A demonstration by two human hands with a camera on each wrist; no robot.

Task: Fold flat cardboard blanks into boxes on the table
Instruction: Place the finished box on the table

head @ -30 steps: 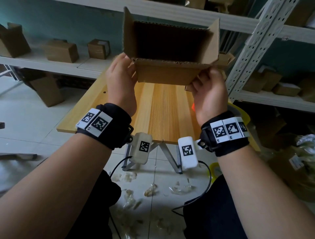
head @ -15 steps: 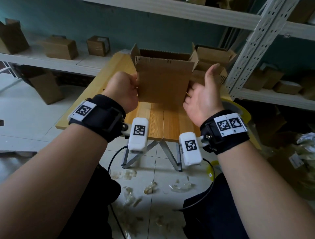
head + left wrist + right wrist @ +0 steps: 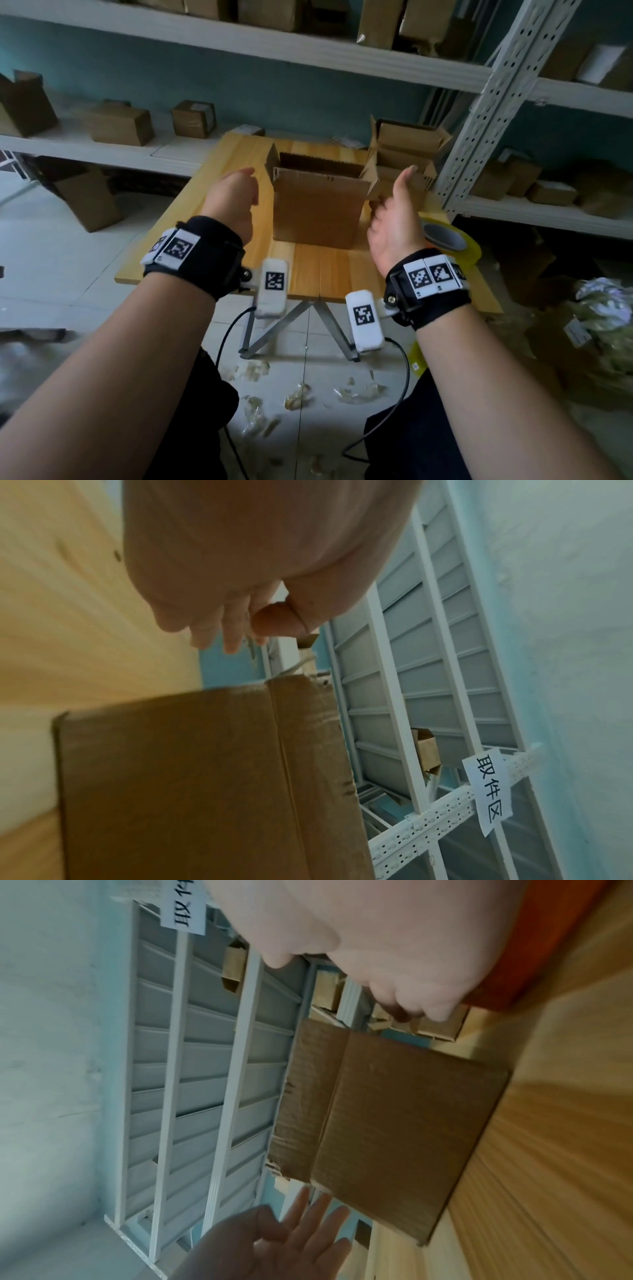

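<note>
A brown cardboard box (image 3: 317, 205) stands upright on the wooden table (image 3: 308, 270), its top flaps raised and its mouth facing up. My left hand (image 3: 236, 195) hovers just left of the box without touching it; the right wrist view shows its fingers (image 3: 308, 1221) spread straight. My right hand (image 3: 394, 209) hovers just right of the box, thumb up and fingers loosely curled, holding nothing. The left wrist view shows the box (image 3: 205, 777) below the left hand (image 3: 219, 626); the right wrist view shows the box's side (image 3: 394, 1123).
Other folded boxes (image 3: 407, 150) are stacked at the table's back right corner. A yellow tape roll (image 3: 445, 240) lies at the right edge. A white perforated shelf post (image 3: 493, 96) rises right of the table. Shelves with cartons (image 3: 118, 125) run behind.
The box came down from in front of me onto the table. Both hands let go of it and drew back to its sides.
</note>
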